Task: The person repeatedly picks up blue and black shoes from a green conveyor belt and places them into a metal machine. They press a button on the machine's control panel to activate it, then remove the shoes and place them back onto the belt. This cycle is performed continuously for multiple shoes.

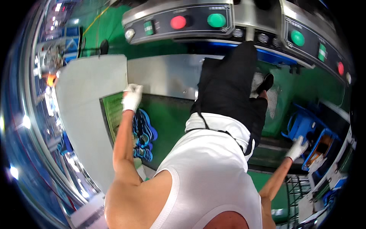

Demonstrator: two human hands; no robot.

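My left hand (132, 97) wears a white glove and rests on the edge of a grey machine cover (89, 114), beside a green opening (113, 114). Below it lies a pile of blue looped parts (144, 137). My right hand (297, 148), also in a white glove, reaches out to the right with fingers spread near the rim of a blue crate (303, 126). It holds nothing that I can see. My white vest and black trousers fill the middle of the view.
A control panel with a red button (178, 22) and a green button (216, 20) hangs above. A second panel (318, 47) sits at the upper right. The floor (171, 118) is green. A metal rack (301, 191) stands at the lower right.
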